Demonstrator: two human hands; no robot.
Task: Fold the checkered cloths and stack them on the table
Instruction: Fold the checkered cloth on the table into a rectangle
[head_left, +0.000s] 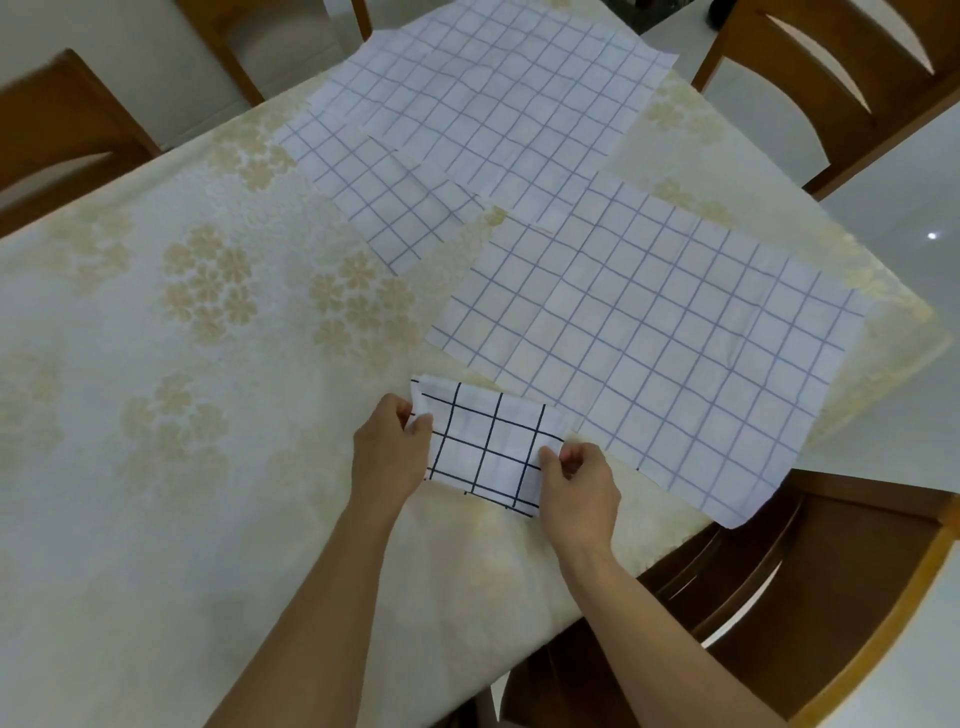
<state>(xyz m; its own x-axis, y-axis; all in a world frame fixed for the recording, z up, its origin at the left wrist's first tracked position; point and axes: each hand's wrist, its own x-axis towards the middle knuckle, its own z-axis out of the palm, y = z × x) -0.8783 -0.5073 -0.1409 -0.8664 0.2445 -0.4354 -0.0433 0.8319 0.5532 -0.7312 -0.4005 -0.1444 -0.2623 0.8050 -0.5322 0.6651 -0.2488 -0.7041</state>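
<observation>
A small folded cloth (485, 449), white with a bold dark-navy check, is held just above the near part of the table (156, 467), which is covered by a cream flower-patterned tablecloth. It has been folded into a compact rectangle, and its long axis runs from left to right, tilted so that the right end lies nearer the person. Its left short edge is pinched by the left hand (389, 452), with the thumb laid over the top layer. Its right end is pinched by the right hand (576, 483), thumb on top and fingers curled beneath. The cloth is thus spanned between the two grips.

Just beyond and to the right, a larger cloth (649, 343) with thin pale-blue grid lines is spread flat, its near right corner hanging past the table edge. Farther back, another pale-blue checked cloth (467, 114) is laid out flat toward the far edge. Wooden chairs (810, 587) are seen around the table.
</observation>
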